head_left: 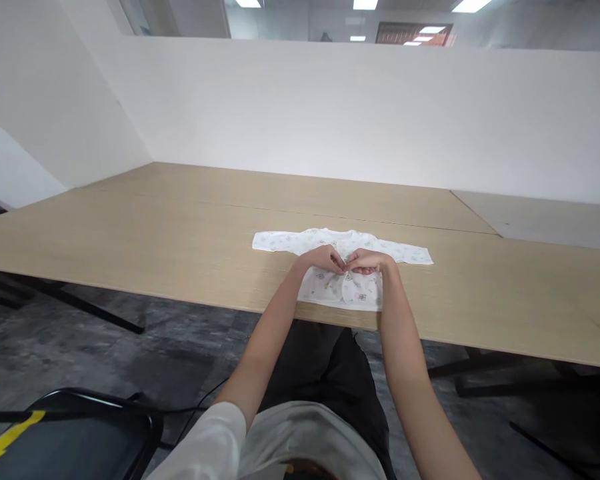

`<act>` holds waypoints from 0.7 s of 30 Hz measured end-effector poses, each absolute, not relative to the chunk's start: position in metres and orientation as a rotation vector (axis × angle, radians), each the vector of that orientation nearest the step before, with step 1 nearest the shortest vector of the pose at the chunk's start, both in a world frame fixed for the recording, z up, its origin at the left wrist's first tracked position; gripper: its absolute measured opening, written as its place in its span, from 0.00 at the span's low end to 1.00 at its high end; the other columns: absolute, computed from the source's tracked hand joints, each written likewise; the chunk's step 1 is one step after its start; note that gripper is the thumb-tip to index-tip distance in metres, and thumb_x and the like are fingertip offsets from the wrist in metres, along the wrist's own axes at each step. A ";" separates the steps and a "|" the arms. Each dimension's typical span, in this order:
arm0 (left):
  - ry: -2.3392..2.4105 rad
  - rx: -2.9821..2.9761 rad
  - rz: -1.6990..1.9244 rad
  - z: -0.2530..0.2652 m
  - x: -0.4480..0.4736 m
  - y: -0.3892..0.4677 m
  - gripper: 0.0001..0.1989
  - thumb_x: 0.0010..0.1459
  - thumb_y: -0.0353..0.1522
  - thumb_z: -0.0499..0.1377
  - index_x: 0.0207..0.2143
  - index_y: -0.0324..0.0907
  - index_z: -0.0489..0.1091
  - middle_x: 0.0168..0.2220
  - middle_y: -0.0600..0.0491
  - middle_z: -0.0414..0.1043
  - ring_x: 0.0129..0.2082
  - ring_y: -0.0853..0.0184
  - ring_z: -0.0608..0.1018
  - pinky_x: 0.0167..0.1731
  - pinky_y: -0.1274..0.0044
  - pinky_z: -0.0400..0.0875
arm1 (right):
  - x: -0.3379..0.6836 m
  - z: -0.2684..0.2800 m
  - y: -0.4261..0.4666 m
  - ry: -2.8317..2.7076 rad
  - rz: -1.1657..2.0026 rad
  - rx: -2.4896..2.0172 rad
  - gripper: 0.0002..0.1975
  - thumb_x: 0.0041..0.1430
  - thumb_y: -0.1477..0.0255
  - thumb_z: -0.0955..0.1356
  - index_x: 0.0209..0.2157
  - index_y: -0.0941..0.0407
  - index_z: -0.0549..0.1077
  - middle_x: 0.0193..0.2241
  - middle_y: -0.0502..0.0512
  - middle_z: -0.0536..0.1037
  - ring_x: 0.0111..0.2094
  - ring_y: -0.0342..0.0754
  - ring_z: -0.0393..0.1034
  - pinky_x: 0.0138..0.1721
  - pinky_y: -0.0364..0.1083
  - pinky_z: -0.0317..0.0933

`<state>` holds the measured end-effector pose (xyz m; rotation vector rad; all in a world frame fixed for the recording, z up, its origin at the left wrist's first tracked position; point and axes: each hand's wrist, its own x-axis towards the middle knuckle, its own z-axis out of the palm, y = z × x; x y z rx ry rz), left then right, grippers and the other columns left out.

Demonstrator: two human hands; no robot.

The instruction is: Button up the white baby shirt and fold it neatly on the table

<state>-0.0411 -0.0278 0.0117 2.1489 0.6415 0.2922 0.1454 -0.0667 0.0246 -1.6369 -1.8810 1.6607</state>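
A small white baby shirt (280, 241) with a faint print lies flat on the wooden table (155, 233), sleeves spread left and right, hem at the near edge. My left hand (323, 259) and my right hand (367, 261) meet over the middle of its front. Both pinch the fabric at the front opening, fingertips almost touching each other. What exactly sits between the fingertips is too small to tell.
A white partition wall (330, 113) runs behind the table. A black chair (75, 433) with a yellow stripe stands at the lower left on the dark floor. A cable crosses the floor below the table edge. A second tabletop (545, 217) adjoins at the right.
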 end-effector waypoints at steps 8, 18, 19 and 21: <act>0.646 1.972 0.280 0.014 -0.045 -0.026 0.08 0.43 0.30 0.65 0.30 0.40 0.78 0.29 0.52 0.78 0.31 0.68 0.77 0.34 0.79 0.68 | 0.150 0.025 -0.066 -1.928 1.663 -1.523 0.15 0.42 0.67 0.72 0.16 0.58 0.64 0.09 0.43 0.59 0.12 0.34 0.50 0.13 0.36 0.44; 0.586 1.845 0.269 0.004 -0.046 -0.015 0.12 0.41 0.28 0.64 0.33 0.38 0.73 0.26 0.53 0.76 0.27 0.69 0.76 0.28 0.80 0.67 | 0.154 0.019 -0.062 -1.889 1.671 -1.390 0.14 0.43 0.65 0.73 0.21 0.60 0.69 0.10 0.43 0.59 0.11 0.33 0.48 0.12 0.37 0.42; 0.578 1.843 0.268 0.003 -0.046 -0.014 0.12 0.41 0.28 0.64 0.33 0.38 0.73 0.26 0.54 0.76 0.27 0.69 0.77 0.29 0.80 0.67 | 0.154 0.018 -0.062 -1.885 1.678 -1.384 0.14 0.43 0.65 0.73 0.21 0.60 0.69 0.11 0.43 0.60 0.11 0.33 0.48 0.12 0.36 0.42; 0.560 1.833 0.271 0.002 -0.046 -0.014 0.13 0.41 0.29 0.64 0.33 0.38 0.72 0.26 0.54 0.76 0.28 0.69 0.77 0.29 0.79 0.67 | 0.154 0.017 -0.061 -1.877 1.686 -1.381 0.13 0.42 0.65 0.73 0.21 0.60 0.69 0.11 0.43 0.60 0.11 0.33 0.48 0.12 0.36 0.42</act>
